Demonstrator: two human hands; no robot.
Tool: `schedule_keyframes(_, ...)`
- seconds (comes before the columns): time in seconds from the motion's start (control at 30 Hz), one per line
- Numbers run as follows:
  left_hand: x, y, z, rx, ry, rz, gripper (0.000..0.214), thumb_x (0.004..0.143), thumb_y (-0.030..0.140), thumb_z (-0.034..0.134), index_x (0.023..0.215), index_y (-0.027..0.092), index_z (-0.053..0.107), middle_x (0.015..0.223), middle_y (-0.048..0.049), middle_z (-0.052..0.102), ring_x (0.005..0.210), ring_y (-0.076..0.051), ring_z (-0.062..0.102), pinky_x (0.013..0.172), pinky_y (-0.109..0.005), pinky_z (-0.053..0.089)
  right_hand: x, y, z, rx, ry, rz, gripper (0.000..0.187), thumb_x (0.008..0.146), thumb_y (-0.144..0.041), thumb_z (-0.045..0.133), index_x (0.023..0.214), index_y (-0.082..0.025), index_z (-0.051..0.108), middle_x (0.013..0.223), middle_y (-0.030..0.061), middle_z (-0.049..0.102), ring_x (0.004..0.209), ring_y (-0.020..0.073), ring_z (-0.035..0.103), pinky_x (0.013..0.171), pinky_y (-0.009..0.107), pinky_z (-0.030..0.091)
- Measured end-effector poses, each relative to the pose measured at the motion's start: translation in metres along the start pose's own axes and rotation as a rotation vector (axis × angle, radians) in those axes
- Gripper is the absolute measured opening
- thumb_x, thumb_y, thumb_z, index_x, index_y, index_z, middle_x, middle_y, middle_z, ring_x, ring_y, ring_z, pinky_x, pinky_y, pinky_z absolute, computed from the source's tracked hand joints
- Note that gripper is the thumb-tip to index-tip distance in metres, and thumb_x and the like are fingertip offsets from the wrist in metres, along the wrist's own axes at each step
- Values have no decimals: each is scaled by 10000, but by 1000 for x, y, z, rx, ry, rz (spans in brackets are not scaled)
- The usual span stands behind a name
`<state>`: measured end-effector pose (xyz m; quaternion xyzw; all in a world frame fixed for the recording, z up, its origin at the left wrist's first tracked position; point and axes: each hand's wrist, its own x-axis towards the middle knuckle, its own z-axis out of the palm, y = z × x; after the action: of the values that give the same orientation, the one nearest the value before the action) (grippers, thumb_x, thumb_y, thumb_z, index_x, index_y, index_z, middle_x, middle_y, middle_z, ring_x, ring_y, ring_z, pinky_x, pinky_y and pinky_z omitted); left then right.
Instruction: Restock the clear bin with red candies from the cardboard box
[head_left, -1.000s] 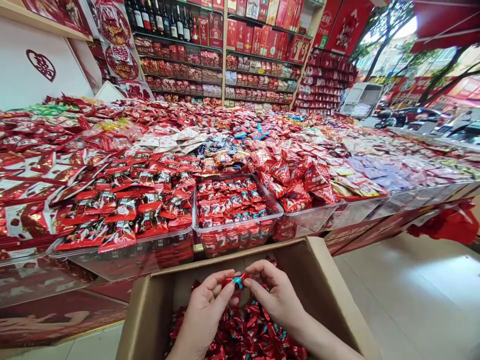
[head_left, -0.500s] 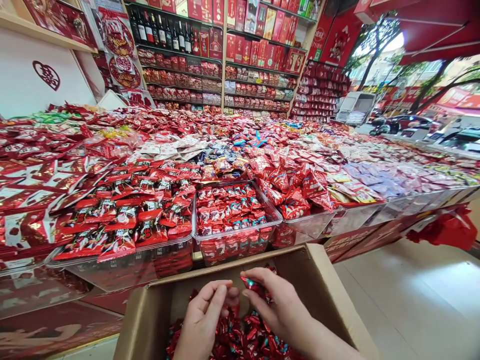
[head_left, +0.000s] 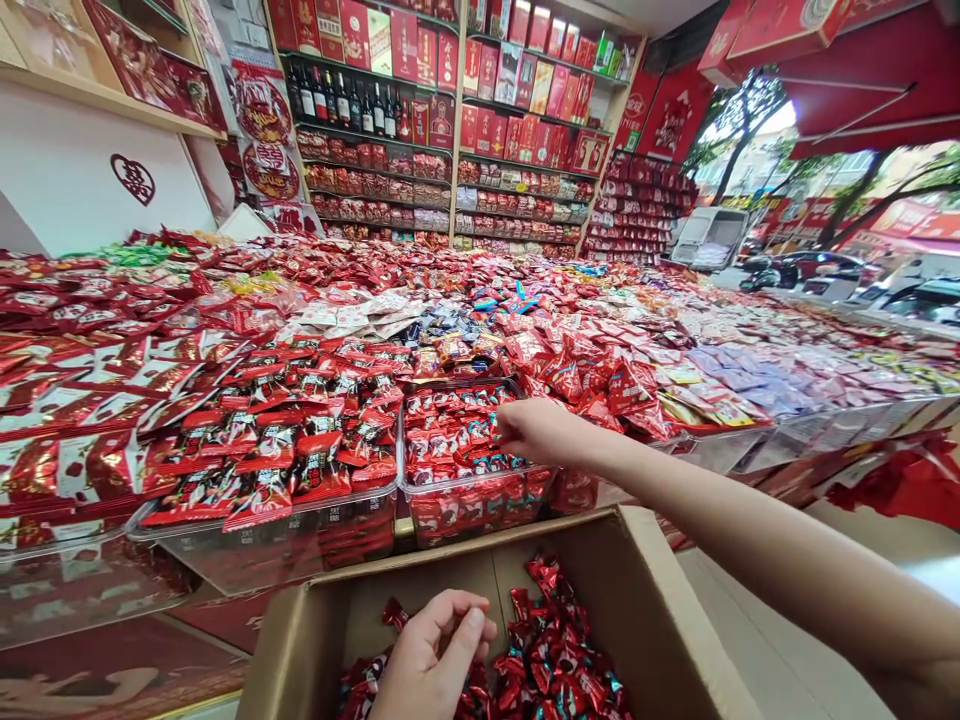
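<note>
My right hand reaches forward over the clear plastic bin of small red wrapped candies. Its fingers are pinched together at the candies, and whether a candy sits in them is hidden. My left hand hovers low inside the cardboard box, fingers curled loosely above the red and blue wrapped candies piled in it. Nothing shows in the left hand.
A wider clear bin of larger red packets stands left of the candy bin. More bins of red and pale packets stretch across the long display. Shelves of red boxes and bottles line the back wall. Tiled floor lies to the right.
My right hand has left the box, carrying the red candy, and now stretches out to the clear bin. My left hand let go of the candy and sank lower in the box.
</note>
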<state>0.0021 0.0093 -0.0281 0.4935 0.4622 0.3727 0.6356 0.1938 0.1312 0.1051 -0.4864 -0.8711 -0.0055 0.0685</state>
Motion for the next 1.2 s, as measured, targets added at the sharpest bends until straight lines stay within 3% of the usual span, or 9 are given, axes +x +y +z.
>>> schedule_keyframes(0.23,2,-7,-2,100,-69,28,317,718,453,504,814,168,604,722,-71,685,682,-210,609,654,-324,471,15,1,5,-136,-233,-54,72,593,-172,598,653,-140,576,689,48,597,609,129,505,490,212,285)
schedule_keyframes(0.5,0,-3,-1,183,-73,23,254,729,400,496,803,186,611,714,-55,695,672,-208,613,655,-321,475,14,-11,-16,-73,-468,23,97,572,-93,560,564,-147,639,487,3,558,411,84,428,427,218,270)
schedule_keyframes(0.7,1,-4,-2,244,-75,28,245,733,384,490,809,186,611,720,-60,698,679,-217,618,663,-331,472,17,-5,-13,-32,-370,30,173,588,-74,575,704,-161,667,637,25,629,556,120,531,469,211,323)
schedule_keyframes(0.8,1,-4,-2,241,-50,33,242,734,378,490,808,183,611,722,-64,698,676,-218,616,659,-334,472,5,-10,-21,-13,-180,-12,135,638,-104,547,692,-157,659,650,35,629,593,126,543,521,220,353)
schedule_keyframes(0.87,1,-2,-3,213,-18,41,234,729,370,501,805,179,613,715,-63,697,668,-214,613,650,-326,471,-14,-19,-29,128,-59,-78,128,676,-138,526,690,-161,650,653,21,626,598,115,546,543,217,374)
schedule_keyframes(0.93,2,1,-3,173,23,45,221,721,361,520,798,178,617,693,-53,696,650,-204,611,636,-308,469,-37,-33,-27,377,-97,-180,146,710,-176,505,718,-188,650,651,-12,625,575,88,549,525,187,388)
schedule_keyframes(1.0,2,6,-3,145,72,59,193,704,344,553,781,181,624,679,-36,694,643,-193,609,629,-283,463,-58,-48,-1,597,-283,-280,152,727,-234,502,749,-220,652,633,-42,624,534,66,551,465,153,386)
schedule_keyframes(1.07,2,10,-2,124,115,68,170,686,327,579,763,185,630,670,-24,692,633,-185,608,613,-264,460,-74,-64,53,618,-437,-303,137,707,-297,531,696,-232,650,559,-57,607,468,67,542,402,149,375)
schedule_keyframes(1.2,1,13,-1,34,154,39,166,660,316,605,751,181,636,632,-12,683,625,-174,610,614,-247,473,-94,-92,188,159,-349,-77,196,512,-433,647,499,-242,607,340,-21,488,325,176,487,287,259,328)
